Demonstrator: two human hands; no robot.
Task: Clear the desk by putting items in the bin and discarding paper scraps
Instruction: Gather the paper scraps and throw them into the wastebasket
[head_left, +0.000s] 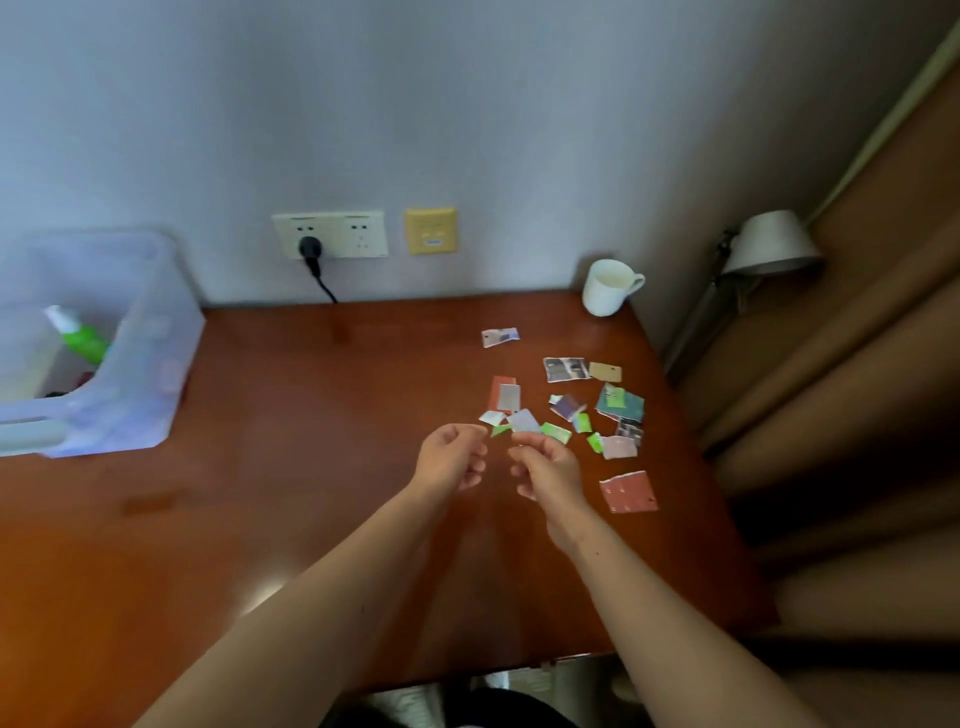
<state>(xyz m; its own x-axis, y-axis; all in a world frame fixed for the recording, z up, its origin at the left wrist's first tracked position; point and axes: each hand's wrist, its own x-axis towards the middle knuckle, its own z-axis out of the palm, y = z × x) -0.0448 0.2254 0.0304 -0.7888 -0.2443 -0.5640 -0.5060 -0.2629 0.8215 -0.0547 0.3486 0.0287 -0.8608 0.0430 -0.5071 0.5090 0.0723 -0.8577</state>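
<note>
Several torn paper scraps (566, 370) lie scattered over the right half of the brown desk (291, 467). My right hand (548, 465) is over the near edge of the pile and pinches a pale scrap (523, 421) between thumb and fingers. Just to its left my left hand (451, 460) hovers with fingers curled, and I cannot make out anything held in it. A red scrap (629, 492) lies apart, to the right of my right hand. A clear plastic bin (135, 374) stands at the desk's far left, with a green bottle (83, 340) inside.
A white mug (608, 287) stands at the back right corner of the desk. Wall sockets with a black plug (310, 249) are behind the desk. A lamp (769, 244) and brown curtains are to the right.
</note>
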